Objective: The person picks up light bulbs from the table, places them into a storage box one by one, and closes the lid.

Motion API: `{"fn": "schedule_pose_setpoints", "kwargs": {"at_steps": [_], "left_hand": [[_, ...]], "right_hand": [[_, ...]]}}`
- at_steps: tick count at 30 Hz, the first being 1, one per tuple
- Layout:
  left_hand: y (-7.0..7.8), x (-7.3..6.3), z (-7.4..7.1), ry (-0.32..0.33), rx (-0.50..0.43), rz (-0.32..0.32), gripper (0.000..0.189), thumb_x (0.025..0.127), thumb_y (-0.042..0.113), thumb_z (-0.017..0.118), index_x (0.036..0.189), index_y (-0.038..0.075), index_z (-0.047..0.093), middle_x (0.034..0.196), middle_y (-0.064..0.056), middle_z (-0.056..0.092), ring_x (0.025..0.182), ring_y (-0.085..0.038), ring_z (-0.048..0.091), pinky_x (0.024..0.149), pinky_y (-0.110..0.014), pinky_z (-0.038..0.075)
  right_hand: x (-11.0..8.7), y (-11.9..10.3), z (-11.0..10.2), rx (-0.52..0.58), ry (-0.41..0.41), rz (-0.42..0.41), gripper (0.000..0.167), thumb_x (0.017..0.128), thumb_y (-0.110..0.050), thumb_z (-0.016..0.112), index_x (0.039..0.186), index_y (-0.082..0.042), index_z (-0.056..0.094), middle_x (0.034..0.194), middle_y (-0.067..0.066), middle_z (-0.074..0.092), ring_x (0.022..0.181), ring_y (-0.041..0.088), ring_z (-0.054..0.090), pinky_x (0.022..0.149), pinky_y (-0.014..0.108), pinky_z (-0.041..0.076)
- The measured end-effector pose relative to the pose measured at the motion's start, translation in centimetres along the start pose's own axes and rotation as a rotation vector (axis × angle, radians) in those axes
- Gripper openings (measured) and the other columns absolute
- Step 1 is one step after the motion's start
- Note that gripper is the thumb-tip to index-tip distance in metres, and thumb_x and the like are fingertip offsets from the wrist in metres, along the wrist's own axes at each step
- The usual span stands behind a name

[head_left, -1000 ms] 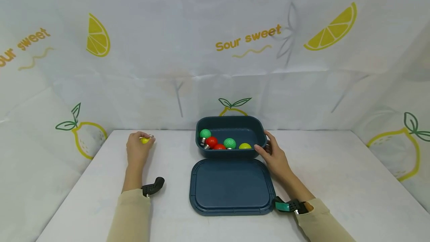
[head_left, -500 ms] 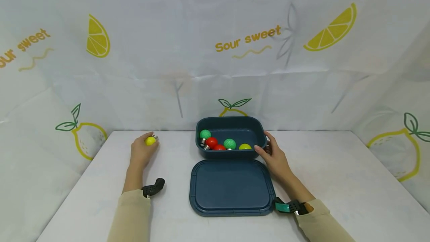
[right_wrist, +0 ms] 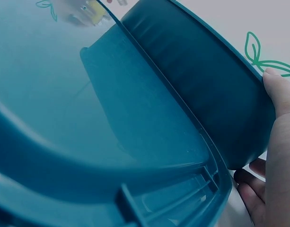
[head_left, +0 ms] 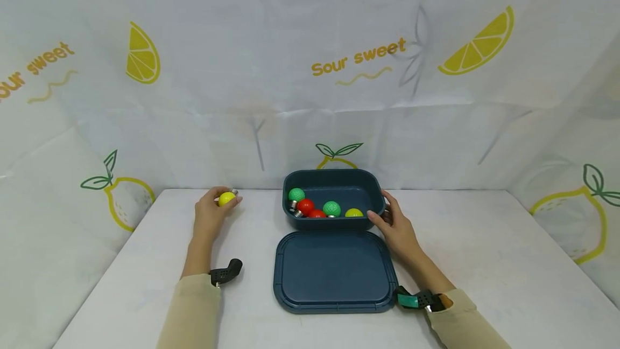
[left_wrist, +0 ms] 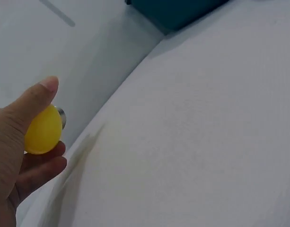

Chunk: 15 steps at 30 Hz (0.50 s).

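Note:
My left hand [head_left: 207,220], over the far left of the table, holds a yellow light bulb [head_left: 226,199] between thumb and fingers, its metal screw base facing away. In the left wrist view the bulb [left_wrist: 43,131] sits under the thumb with fingers below. A dark blue rectangular box [head_left: 334,224] stands open at the back middle. My right hand [head_left: 401,233] grips its right end, thumb at the near rim and fingers round the side. Inside lie green bulbs [head_left: 331,208], red bulbs [head_left: 305,206] and a yellow bulb [head_left: 354,213], mostly toward the front and left.
A dark blue lid [head_left: 336,271] lies flat on the white table [head_left: 484,263] just in front of the box. Behind the table hangs a white sheet [head_left: 218,139] printed with lemons and words. Both wrists carry black straps.
My left hand has moved right and slightly away from me with the yellow bulb, which now shows more fully. The right hand, box and lid have stayed in place.

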<state>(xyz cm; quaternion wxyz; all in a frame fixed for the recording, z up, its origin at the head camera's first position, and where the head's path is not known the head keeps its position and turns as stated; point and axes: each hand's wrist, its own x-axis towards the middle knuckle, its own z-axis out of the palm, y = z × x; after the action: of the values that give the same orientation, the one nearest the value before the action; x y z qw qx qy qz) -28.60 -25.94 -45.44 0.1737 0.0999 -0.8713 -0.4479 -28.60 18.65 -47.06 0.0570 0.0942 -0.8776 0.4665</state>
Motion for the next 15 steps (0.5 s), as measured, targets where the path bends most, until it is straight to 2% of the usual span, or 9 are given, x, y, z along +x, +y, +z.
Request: {"fn": "schedule_pose_setpoints", "kwargs": {"at_steps": [4, 8, 10, 12, 14, 15], "left_hand": [[0.6, 0.0, 0.9, -0.003, -0.017, 0.057, 0.045, 0.089, 0.029, 0.078, 0.129, 0.009, 0.069, 0.132, -0.018, 0.060, 0.119, -0.035, 0.057, 0.101, -0.044, 0.049], [1.5, -0.3, 1.8, 0.003, -0.062, 0.116, 0.044, 0.090, 0.024, 0.077, 0.131, 0.012, 0.069, 0.137, -0.017, 0.061, 0.132, -0.035, 0.053, 0.111, -0.048, 0.045], [1.9, -0.4, 2.2, -0.006, -0.084, 0.123, 0.043, 0.092, 0.026, 0.076, 0.132, 0.013, 0.068, 0.139, -0.015, 0.062, 0.128, -0.032, 0.057, 0.106, -0.044, 0.050], [2.2, -0.5, 2.6, -0.029, -0.085, 0.112, 0.040, 0.097, 0.029, 0.070, 0.133, 0.014, 0.067, 0.136, -0.014, 0.063, 0.114, -0.031, 0.064, 0.093, -0.036, 0.057], [2.5, -0.5, 2.9, -0.056, -0.069, 0.115, 0.036, 0.103, 0.031, 0.059, 0.133, 0.011, 0.064, 0.132, -0.016, 0.061, 0.101, -0.029, 0.063, 0.080, -0.029, 0.058], [2.6, -0.5, 3.1, -0.065, -0.064, 0.124, 0.035, 0.106, 0.031, 0.053, 0.132, 0.009, 0.062, 0.130, -0.017, 0.060, 0.097, -0.028, 0.061, 0.077, -0.027, 0.055]], "right_hand": [[-0.1, 0.0, 0.0, -0.001, -0.003, 0.005, 0.077, 0.101, -0.046, 0.058, 0.162, -0.022, 0.019, 0.151, 0.030, 0.048, 0.131, 0.045, 0.058, 0.108, 0.060, 0.047], [-0.1, 0.0, 0.0, 0.002, -0.001, -0.001, 0.077, 0.101, -0.045, 0.058, 0.162, -0.022, 0.019, 0.151, 0.030, 0.047, 0.131, 0.045, 0.058, 0.108, 0.060, 0.047], [-0.1, -0.1, 0.0, 0.001, 0.000, -0.002, 0.077, 0.101, -0.045, 0.058, 0.162, -0.023, 0.018, 0.151, 0.030, 0.047, 0.131, 0.045, 0.057, 0.108, 0.060, 0.047], [-0.1, -0.1, 0.0, 0.003, -0.001, 0.001, 0.077, 0.101, -0.045, 0.058, 0.162, -0.023, 0.018, 0.151, 0.030, 0.047, 0.131, 0.045, 0.057, 0.108, 0.060, 0.047], [0.0, -0.1, -0.1, 0.006, -0.001, 0.006, 0.077, 0.101, -0.045, 0.059, 0.162, -0.023, 0.018, 0.152, 0.029, 0.047, 0.131, 0.045, 0.057, 0.109, 0.059, 0.047], [0.0, -0.1, -0.1, 0.008, -0.002, 0.007, 0.077, 0.100, -0.045, 0.059, 0.162, -0.023, 0.019, 0.152, 0.029, 0.046, 0.132, 0.045, 0.057, 0.109, 0.059, 0.047]]}}
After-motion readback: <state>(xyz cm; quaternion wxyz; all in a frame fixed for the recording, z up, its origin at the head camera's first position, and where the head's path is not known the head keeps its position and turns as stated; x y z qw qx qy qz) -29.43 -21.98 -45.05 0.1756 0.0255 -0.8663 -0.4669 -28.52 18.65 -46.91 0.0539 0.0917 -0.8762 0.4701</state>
